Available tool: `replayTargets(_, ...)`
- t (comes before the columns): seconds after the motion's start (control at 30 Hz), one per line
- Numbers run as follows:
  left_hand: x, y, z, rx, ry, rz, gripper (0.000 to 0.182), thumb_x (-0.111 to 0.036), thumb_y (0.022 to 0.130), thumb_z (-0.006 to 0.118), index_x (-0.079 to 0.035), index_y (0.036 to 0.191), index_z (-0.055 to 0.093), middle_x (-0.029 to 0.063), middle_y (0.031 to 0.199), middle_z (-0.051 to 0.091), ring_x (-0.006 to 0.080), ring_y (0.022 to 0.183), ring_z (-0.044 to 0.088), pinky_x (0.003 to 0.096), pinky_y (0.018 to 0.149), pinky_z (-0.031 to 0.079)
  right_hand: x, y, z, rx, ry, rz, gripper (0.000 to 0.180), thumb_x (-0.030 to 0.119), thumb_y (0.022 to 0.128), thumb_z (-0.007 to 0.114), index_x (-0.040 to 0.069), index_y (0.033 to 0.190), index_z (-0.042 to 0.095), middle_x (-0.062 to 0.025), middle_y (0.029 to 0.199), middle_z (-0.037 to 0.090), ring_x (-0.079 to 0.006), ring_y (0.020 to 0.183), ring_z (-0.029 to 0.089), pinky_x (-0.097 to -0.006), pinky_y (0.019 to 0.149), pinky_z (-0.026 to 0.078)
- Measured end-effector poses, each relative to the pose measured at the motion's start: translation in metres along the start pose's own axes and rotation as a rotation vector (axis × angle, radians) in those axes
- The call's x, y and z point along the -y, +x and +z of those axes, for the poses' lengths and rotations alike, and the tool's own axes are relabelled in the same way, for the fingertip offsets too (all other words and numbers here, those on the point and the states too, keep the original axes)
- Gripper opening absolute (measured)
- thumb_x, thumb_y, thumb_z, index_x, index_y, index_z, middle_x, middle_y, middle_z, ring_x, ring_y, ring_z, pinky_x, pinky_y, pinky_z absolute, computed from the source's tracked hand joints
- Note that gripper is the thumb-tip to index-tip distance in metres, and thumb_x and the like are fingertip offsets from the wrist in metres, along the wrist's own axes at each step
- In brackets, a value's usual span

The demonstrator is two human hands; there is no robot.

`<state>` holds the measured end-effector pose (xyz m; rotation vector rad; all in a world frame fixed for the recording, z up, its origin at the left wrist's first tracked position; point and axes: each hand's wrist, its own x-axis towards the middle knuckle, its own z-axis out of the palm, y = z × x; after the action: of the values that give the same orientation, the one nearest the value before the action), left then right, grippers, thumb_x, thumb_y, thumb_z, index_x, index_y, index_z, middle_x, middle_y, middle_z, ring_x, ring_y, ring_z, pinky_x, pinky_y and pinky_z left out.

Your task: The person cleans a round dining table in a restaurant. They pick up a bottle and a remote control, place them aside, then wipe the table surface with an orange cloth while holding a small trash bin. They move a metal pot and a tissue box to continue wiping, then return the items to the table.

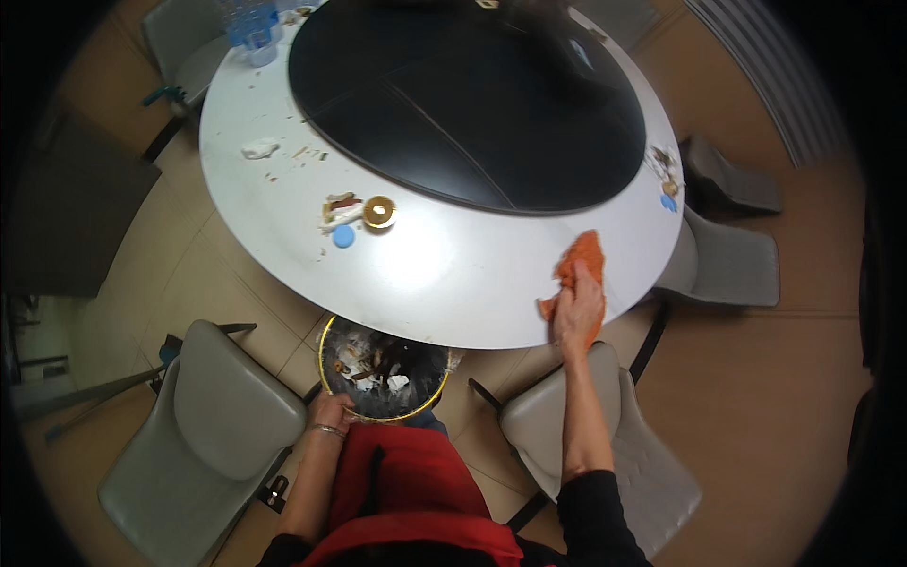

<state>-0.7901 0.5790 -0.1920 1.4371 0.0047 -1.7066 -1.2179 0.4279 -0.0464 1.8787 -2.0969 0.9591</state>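
Note:
My right hand (579, 312) presses an orange cloth (587, 259) onto the white rim of a round table (453, 283), near its front right edge. With my left hand (331, 412) I grip the near left rim of a round trash bin (425, 404), which is lined with a plastic bag and holds crumpled tissues and food scraps. The bin is just below the table's front edge. On the table to the left lie a gold-coloured round object (379, 212), a blue disc-shaped lid (344, 236), a small heap of scraps (340, 210) and a crumpled white tissue (260, 149).
A large black turntable (468, 106) covers the table's middle. Plastic bottles (255, 32) stand at the far left. More scraps (665, 170) lie at the right rim. Grey chairs (241, 397) surround the table, one close at each side of me. A dark cabinet (78, 205) is at left.

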Motion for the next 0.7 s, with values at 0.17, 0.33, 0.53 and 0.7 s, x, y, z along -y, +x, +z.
replayTargets(0.17, 0.016, 0.003, -0.005, -0.003, -0.088, 0.138, 0.053, 0.008, 0.067, 0.05, 0.002, 0.119, 0.054, 0.0166, 0.097, 0.065, 0.0346, 0.076, 0.068, 0.0451, 0.053, 0.058, 0.107, -0.01, 0.058, 0.005, 0.239, -0.163, 0.047, 0.005, 0.082, 0.051, 0.004, 0.127, 0.062, -0.0129, 0.13, 0.061, -0.0315, 0.118, 0.054, -0.0445, 0.105, 0.035)
replayTargets(0.33, 0.031, 0.01, 0.006, -0.149, -0.205, 0.17, 0.052, 0.012, 0.066, 0.049, -0.004, 0.116, 0.053, 0.0105, 0.094, 0.061, 0.0315, 0.076, 0.065, 0.0472, 0.053, 0.058, 0.14, 0.016, 0.072, 0.062, 0.422, -0.221, 0.047, 0.005, 0.081, 0.049, 0.004, 0.126, 0.061, -0.0144, 0.125, 0.062, -0.0314, 0.115, 0.055, -0.0442, 0.104, 0.037)
replayTargets(0.53, 0.04, 0.039, 0.029, -0.179, -0.368, 0.473, 0.041, 0.009, 0.065, 0.052, 0.0, 0.105, 0.052, 0.0124, 0.089, 0.059, 0.0324, 0.072, 0.063, 0.0483, 0.051, 0.055, 0.133, 0.054, 0.095, 0.059, 0.593, -0.423, 0.044, 0.003, 0.075, 0.05, 0.004, 0.117, 0.066, -0.0111, 0.118, 0.067, -0.029, 0.112, 0.057, -0.0427, 0.102, 0.038)
replayTargets(0.7, 0.041, 0.045, 0.026, -0.106, -0.397, 0.589, 0.035, 0.009, 0.064, 0.053, 0.0, 0.097, 0.049, 0.0106, 0.081, 0.054, 0.0298, 0.066, 0.061, 0.0485, 0.05, 0.056, 0.131, 0.06, 0.094, 0.096, 0.703, -0.559, 0.043, 0.002, 0.071, 0.051, 0.006, 0.109, 0.07, -0.0074, 0.117, 0.069, -0.0265, 0.111, 0.058, -0.0402, 0.103, 0.035)
